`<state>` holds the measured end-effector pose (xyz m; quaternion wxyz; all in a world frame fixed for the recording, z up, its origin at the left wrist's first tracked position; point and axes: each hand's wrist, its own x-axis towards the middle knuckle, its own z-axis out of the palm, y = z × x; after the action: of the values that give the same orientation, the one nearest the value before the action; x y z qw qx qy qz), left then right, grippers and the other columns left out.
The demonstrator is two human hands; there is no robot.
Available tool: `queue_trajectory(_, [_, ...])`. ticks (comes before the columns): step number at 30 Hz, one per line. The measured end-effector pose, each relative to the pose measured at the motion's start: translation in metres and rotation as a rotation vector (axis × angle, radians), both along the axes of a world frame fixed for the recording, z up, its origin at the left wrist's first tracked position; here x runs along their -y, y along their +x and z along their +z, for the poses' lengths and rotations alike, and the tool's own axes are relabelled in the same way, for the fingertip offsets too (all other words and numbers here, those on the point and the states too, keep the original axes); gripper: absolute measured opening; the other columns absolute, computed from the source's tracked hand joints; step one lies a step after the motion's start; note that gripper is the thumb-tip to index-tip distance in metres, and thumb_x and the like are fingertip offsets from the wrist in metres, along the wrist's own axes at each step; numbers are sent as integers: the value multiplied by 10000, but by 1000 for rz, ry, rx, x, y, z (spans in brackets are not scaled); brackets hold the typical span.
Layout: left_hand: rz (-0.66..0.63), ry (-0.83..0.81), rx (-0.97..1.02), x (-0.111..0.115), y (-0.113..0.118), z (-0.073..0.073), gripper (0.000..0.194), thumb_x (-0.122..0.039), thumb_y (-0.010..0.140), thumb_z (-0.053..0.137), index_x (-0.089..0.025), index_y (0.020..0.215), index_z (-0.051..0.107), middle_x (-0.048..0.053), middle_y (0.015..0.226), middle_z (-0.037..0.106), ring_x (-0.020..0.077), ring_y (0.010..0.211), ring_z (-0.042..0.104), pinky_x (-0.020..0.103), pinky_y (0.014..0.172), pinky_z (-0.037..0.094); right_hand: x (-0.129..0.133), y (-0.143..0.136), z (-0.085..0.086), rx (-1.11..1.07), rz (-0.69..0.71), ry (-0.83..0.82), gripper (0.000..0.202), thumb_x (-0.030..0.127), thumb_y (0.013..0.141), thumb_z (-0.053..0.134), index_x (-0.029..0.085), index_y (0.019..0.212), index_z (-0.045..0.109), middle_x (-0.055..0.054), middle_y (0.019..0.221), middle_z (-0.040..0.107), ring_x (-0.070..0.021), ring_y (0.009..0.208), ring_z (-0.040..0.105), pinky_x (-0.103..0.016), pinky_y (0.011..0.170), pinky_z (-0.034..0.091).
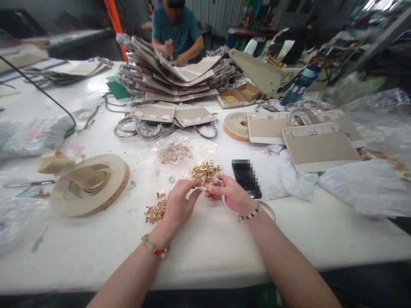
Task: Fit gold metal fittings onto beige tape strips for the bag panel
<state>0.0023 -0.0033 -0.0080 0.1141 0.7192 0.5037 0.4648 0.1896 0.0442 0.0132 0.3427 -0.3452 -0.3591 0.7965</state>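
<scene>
Near the middle of the white table, my left hand (180,200) and my right hand (231,193) meet at the fingertips. A small gold metal piece (207,189) is pinched in my right hand. The fingers of my left hand are closed on a small pale bit at the same spot, too small to name. Just beyond the fingertips lies a pile of gold pieces (205,171). A second gold pile (156,209) sits left of my left hand. Behind them, a clear plastic bag (175,152) holds more metal pieces. A thin band curves behind my right wrist.
A phone (246,177) lies beyond my right hand. Tape rolls (112,188) rest at the left and back centre. Beige panels (321,145) and white wrapping (369,186) are at the right. A panel stack (173,81) stands behind, with a person (176,32) beyond it.
</scene>
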Motion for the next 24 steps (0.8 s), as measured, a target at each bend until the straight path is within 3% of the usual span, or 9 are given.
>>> queue_trajectory(5, [-59, 108, -34, -2, -2, 0, 136, -186, 931, 645, -237, 1042, 703, 19, 867, 755, 163, 797, 667, 283, 731, 523, -1, 1, -1, 7, 18, -19, 527, 299, 580, 955, 198, 764, 471, 40, 695, 682, -139, 653, 700, -241, 608, 545])
queue_trajectory(14, [-34, 109, -28, 1, 0, 3, 80, -233, 914, 680, -221, 971, 735, 22, 824, 776, 160, 729, 685, 291, 698, 538, 1, -2, -4, -11, 25, 10, 552, 303, 582, 956, 202, 750, 440, 42, 688, 672, -126, 637, 669, -256, 625, 538])
queue_trajectory(19, [-19, 12, 26, 2, 1, 4, 89, -276, 915, 676, -230, 930, 750, 27, 818, 774, 163, 729, 694, 292, 690, 549, 2, -3, -2, 37, -15, 89, 541, 281, 587, 945, 201, 733, 430, 26, 724, 690, -124, 653, 658, -262, 638, 523])
queue_trajectory(24, [31, -158, 116, 3, 3, 8, 259, -273, 871, 705, -216, 1123, 696, 16, 828, 769, 149, 709, 688, 272, 660, 542, 3, -3, -1, 133, -90, 194, 505, 267, 586, 928, 206, 742, 451, 3, 820, 715, -144, 750, 674, -295, 722, 531])
